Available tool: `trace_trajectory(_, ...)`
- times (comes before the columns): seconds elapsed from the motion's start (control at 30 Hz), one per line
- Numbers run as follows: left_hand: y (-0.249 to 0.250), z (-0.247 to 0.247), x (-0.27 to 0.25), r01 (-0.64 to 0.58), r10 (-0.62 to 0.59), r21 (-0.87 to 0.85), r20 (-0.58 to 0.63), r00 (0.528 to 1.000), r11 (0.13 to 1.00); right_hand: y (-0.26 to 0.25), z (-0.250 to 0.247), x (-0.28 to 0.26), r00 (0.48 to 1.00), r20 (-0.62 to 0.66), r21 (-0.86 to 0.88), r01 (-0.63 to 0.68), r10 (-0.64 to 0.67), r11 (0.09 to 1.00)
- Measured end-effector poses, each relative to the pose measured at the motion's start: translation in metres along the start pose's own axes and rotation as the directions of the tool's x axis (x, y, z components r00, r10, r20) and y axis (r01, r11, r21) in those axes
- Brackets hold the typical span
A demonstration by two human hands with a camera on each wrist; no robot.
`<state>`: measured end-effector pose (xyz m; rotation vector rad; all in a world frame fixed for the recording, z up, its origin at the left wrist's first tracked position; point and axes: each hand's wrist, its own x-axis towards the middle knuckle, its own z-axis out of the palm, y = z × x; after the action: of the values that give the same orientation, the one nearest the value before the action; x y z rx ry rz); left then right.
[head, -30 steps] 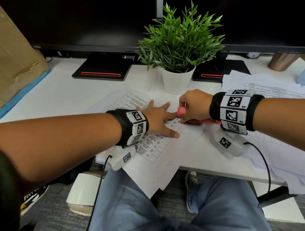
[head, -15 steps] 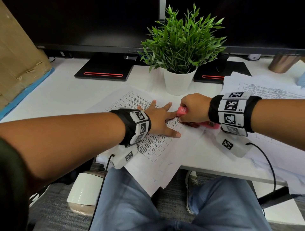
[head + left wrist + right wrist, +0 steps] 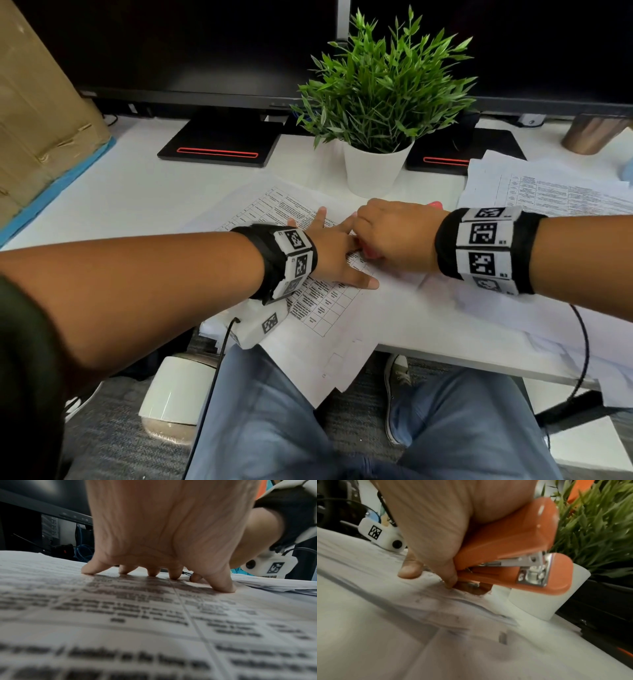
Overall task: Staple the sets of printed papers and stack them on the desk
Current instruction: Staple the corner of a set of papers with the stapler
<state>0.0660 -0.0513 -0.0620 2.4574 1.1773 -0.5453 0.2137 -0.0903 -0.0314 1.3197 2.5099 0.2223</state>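
Left hand lies spread, fingertips pressing the printed papers flat. Right hand is curled around the orange stapler, clamped over the papers' corner.

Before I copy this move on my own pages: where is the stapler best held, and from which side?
Wrap the stapler over its broad orange top arm from above, as the right hand does. Its mouth faces the papers, so approach from the open right edge, opposite the left hand.
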Motion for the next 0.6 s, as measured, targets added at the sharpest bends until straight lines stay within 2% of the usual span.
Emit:
trace_trajectory(0.1, 0.000, 0.000, 0.000, -0.001, 0.002, 0.011, -0.007, 1.000, 1.000, 0.006, -0.001, 0.000, 0.993, 0.065, 0.094, -0.109, 0.103, 0.990)
trace_trajectory(0.17, 0.000, 0.000, 0.001, 0.002, -0.002, 0.027, -0.003, 1.000, 1.000, 0.008, 0.000, 0.000, 0.972, 0.108, 0.249, -0.231, 0.211, 0.940)
trace_trajectory(0.23, 0.001, 0.000, 0.000, 0.008, -0.008, 0.046, -0.001, 1.000, 0.999, 0.007, 0.002, 0.002, 0.948, 0.158, 0.326, -0.313, 0.275, 0.892)
trace_trajectory(0.6, 0.001, 0.000, -0.002, 0.012, -0.014, 0.066, 0.024, 1.000, 0.998, 0.009, -0.005, 0.019, 0.851, 0.366, 0.436, -0.514, 0.377, 0.738)
